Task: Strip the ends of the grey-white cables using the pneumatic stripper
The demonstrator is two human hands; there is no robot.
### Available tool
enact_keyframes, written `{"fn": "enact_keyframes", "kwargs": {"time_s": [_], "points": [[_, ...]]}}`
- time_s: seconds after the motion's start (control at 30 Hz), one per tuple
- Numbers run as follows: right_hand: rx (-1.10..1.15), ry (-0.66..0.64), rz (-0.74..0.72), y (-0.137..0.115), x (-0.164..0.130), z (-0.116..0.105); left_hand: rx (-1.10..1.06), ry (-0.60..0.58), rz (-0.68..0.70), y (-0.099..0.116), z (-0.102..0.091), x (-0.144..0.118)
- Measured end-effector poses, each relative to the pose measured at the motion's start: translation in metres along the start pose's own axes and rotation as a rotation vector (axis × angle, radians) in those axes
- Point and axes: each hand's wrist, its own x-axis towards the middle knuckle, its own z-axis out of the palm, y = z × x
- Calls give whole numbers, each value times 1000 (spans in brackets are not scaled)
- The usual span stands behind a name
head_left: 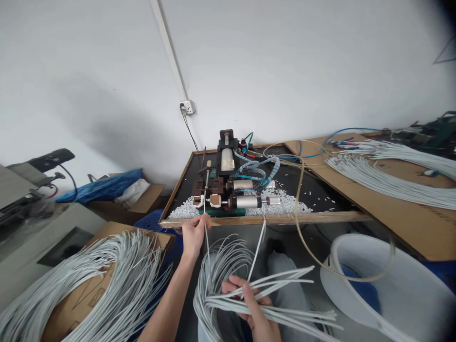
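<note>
My left hand [194, 233] pinches a single white cable [204, 204] at the front edge of the bench. The cable's far end runs into the jaws of a pneumatic machine [228, 164]. Low in the view, my right hand [251, 304] closes around a bundle of white cables [285, 280], whose loose ends fan out to the right. The rest of the bundle loops in a coil [228, 259] over my lap. Between the hands, a white strip [257, 249] slants up from the right hand toward the bench edge.
Small white offcuts [290, 202] litter the black, wood-rimmed bench. Coiled cables [121, 270] lie on cardboard at left, and another coil [388, 178] on cardboard at right. A white tub [359, 247] stands lower right, with a yellowish hose [298, 213] hanging across it.
</note>
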Motion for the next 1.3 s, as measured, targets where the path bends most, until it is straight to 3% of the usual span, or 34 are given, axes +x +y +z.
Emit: {"fn": "enact_keyframes", "kwargs": {"time_s": [0.47,0.7,0.77,0.9,1.0,1.1,1.2,1.3], "points": [[-184,75,6,-1,0,-1,-66,-42,-53,2,-2,2],[-140,26,-31,-12,-10,6,6,118,72,16,-7,-35],[-141,1,-65,-15,-13,8,94,-39,109,25,-8,-46],[-129,-58,-128,-19,-17,14,263,-525,220,46,-6,-61],[-101,-74,-137,-18,-18,14,234,-691,214,63,-2,-73],[-167,88,-151,-12,-16,8,196,-881,153,77,2,-84],[-275,222,-198,-3,-11,0,250,-927,152,83,5,-90],[-249,159,-159,4,-6,-4,379,-850,226,81,7,-93]]}}
